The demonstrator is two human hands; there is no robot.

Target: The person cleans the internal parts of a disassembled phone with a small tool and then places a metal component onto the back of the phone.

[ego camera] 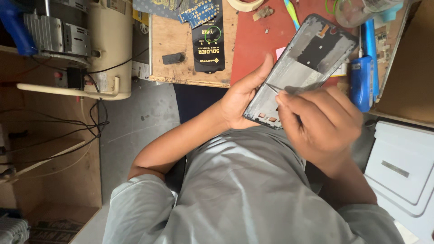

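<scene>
The left hand (242, 97) was curled around the edge of a dark phone frame (302, 68), with its thumb up along the side. The right hand (323, 124) was pinched shut on thin metal tweezers (276, 89), and their tip touched the inside of the frame, just above the right hand's fingers. The frame looked light, thin and stiff, and easy to bend or scratch, so the outer edges seemed the best place to hold it. It was held in the air between both hands, near the person's grey shirt. Just past the hands was a wooden table (181, 40) with a red mat (257, 40). A blue tool (361, 81) lay beside the right hand. The room looked crowded, with wires by the left arm.
</scene>
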